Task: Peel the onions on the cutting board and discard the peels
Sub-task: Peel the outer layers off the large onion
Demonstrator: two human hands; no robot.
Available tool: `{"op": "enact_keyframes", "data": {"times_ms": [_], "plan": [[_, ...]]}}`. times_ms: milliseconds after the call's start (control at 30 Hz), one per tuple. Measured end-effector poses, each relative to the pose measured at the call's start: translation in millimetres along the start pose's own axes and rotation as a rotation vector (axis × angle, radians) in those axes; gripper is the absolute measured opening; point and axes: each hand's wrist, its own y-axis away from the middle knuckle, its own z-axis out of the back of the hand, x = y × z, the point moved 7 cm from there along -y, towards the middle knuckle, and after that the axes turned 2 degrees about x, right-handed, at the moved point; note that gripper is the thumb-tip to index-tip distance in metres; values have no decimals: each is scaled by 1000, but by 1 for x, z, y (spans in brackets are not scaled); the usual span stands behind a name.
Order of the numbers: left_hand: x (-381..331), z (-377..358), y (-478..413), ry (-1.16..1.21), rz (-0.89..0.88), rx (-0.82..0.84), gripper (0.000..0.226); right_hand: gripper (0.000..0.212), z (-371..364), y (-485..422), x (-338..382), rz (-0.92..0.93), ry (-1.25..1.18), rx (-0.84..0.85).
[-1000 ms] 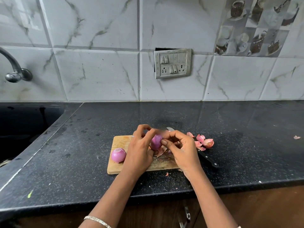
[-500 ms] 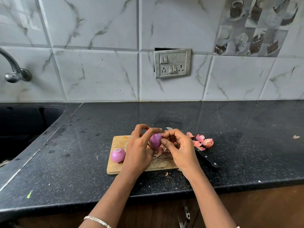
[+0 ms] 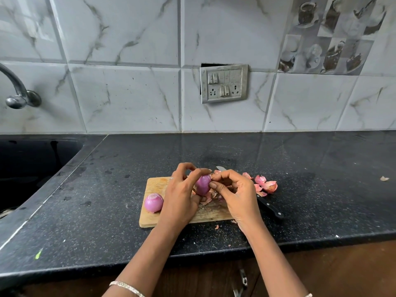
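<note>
Glossy purple onion (image 3: 202, 185), mostly peeled, gripped by left hand (image 3: 180, 198) fingers; right hand (image 3: 237, 192) fingers pinch its top.

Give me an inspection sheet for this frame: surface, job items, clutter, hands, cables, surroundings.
Surface: black speckled countertop, specks and crumbs near its front edge.
Job's things: wooden cutting board; peeled onion on its left part; second onion held above the board; peels heaped to the right of the board.
Clutter: black-handled knife beside the board; stray peel scrap far right.
Hands: left hand holds the second onion; right hand pinches at its skin.
Cables: nothing seen.
Surroundings: marble-look tiles, switch plate, tap, sink.
</note>
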Motion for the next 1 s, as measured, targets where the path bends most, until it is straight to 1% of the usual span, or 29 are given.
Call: {"op": "enact_keyframes", "data": {"times_ms": [67, 233, 433, 533, 667, 800, 1000], "plan": [[-1, 0, 0, -7, -8, -7, 59, 24, 0, 0, 0, -8, 10, 7], [1, -1, 1, -5, -13, -10, 64, 13, -3, 1, 1, -5, 56, 44], [2, -2, -1, -11, -11, 8, 66, 9, -10, 1, 3, 24, 129, 156], [3, -3, 0, -8, 7, 28, 69, 9, -13, 1, 3, 49, 149, 186], [2, -5, 0, -14, 24, 55, 71, 12, -13, 1, 2, 80, 190, 184], [3, -7, -2, -27, 72, 106, 78, 13, -12, 1, 5, 127, 226, 162], [8, -8, -1, -43, 136, 124, 86, 6, -8, 1, 7, 163, 229, 99]]}}
